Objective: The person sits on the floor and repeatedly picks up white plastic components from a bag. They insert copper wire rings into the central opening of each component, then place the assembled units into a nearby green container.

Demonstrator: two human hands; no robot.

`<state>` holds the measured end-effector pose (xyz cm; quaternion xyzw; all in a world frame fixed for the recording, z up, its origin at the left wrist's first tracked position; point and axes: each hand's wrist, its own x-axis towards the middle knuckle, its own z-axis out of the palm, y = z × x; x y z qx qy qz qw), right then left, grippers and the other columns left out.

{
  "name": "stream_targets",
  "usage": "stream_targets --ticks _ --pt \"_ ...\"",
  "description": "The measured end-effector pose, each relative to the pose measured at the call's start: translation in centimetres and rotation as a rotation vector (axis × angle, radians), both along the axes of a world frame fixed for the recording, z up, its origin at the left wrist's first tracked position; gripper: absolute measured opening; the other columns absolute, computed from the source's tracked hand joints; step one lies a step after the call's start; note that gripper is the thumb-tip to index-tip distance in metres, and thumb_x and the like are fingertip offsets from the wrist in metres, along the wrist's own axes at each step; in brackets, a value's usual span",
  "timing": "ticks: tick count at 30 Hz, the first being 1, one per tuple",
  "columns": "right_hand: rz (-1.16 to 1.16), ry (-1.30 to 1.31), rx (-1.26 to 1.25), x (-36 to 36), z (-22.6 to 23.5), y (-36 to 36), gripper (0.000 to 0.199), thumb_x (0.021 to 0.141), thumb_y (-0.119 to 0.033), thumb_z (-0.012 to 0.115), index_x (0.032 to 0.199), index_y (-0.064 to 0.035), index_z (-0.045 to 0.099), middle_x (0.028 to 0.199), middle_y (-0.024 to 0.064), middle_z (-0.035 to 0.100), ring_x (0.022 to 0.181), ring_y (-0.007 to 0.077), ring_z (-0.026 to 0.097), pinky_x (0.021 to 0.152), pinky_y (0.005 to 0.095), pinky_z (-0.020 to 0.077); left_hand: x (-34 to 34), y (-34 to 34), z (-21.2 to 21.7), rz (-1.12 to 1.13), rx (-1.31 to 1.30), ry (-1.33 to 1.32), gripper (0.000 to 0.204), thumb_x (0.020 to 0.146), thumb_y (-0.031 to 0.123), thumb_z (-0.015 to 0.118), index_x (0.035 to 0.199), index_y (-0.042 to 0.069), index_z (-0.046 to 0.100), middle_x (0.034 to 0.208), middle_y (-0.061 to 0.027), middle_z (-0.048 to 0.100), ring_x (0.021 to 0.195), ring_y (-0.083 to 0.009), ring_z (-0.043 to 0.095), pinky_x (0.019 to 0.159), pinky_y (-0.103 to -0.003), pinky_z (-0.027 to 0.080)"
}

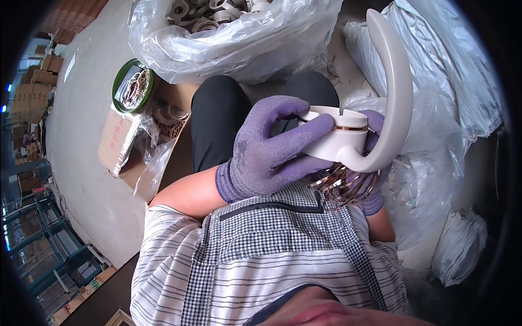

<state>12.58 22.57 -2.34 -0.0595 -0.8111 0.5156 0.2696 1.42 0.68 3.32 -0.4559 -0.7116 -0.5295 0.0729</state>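
My left hand [266, 144], in a purple knit glove, grips a white plastic collar [321, 146] from the left, fingers pressed on its rim and side. A thin copper-coloured band circles the collar just under its slotted top ring. From its side a long curved grey handle [399, 81] sweeps up to the right. My right hand [373, 120], also gloved, is closed round the collar's far right side, partly hidden behind the handle. A bunch of loose copper-coloured metal bands [348, 185] hangs under the collar against the right hand; what holds it is hidden.
Ahead, a large clear plastic bag [234, 54] holds many grey ring-shaped parts [220, 13]. On the left, a green round tub [118, 89] of metal bands sits on an open cardboard box [117, 138]. White sacks [435, 70] and plastic film [424, 163] lie on the right.
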Motion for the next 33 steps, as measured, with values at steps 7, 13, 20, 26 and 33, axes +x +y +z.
stream_targets --ticks 7,13,20,26,33 --pt "0.052 0.139 0.226 -1.3 1.9 0.2 0.047 0.083 -0.032 0.078 0.114 0.0003 0.064 0.112 0.0148 0.062 0.103 0.0304 0.064 0.09 0.0412 0.0529 -0.3 -0.3 1.1 -0.049 -0.088 -0.051 0.055 0.077 0.016 0.089 0.127 0.004 0.069 0.119 -0.0125 0.056 0.104 -0.0228 0.06 0.088 -0.034 0.054" --pt "0.098 0.204 0.125 -0.9 3.9 -1.1 0.046 0.082 -0.013 0.079 0.123 -0.0001 0.06 0.11 0.0146 0.058 0.097 0.0252 0.061 0.081 0.0341 0.0527 -0.9 -0.5 -0.9 -0.134 0.122 -0.323 0.053 0.083 0.022 0.084 0.128 0.003 0.065 0.12 -0.0157 0.058 0.109 -0.0285 0.059 0.095 -0.04 0.051" --pt "0.116 0.139 0.508 -1.3 7.6 -1.9 0.072 0.054 -0.012 0.089 0.12 -0.0065 0.062 0.112 0.0167 0.055 0.102 0.0374 0.063 0.085 0.0462 0.0544 -1.2 -0.7 0.5 -0.015 -0.187 -0.238 0.053 0.074 0.015 0.082 0.121 0.001 0.06 0.11 -0.0103 0.063 0.103 -0.0229 0.064 0.093 -0.036 0.051" --pt "0.076 0.127 0.501 -2.0 7.0 -1.8 0.075 0.054 -0.008 0.089 0.124 -0.0058 0.062 0.115 0.0171 0.054 0.104 0.0366 0.062 0.086 0.0445 0.0547 -1.0 0.3 -0.8 -0.043 -0.01 -0.444 0.062 0.072 0.008 0.079 0.127 0.003 0.051 0.107 -0.0081 0.06 0.098 -0.0196 0.063 0.091 -0.034 0.051" --pt "0.009 0.329 0.326 -2.3 6.4 -2.8 0.069 0.072 -0.017 0.093 0.127 -0.0006 0.056 0.116 0.0143 0.058 0.103 0.0303 0.062 0.091 0.0412 0.0543 -1.7 0.6 -3.1 -0.286 0.434 -1.055 0.059 0.078 0.003 0.083 0.125 0.008 0.046 0.12 -0.0055 0.053 0.114 -0.0182 0.059 0.099 -0.035 0.051"
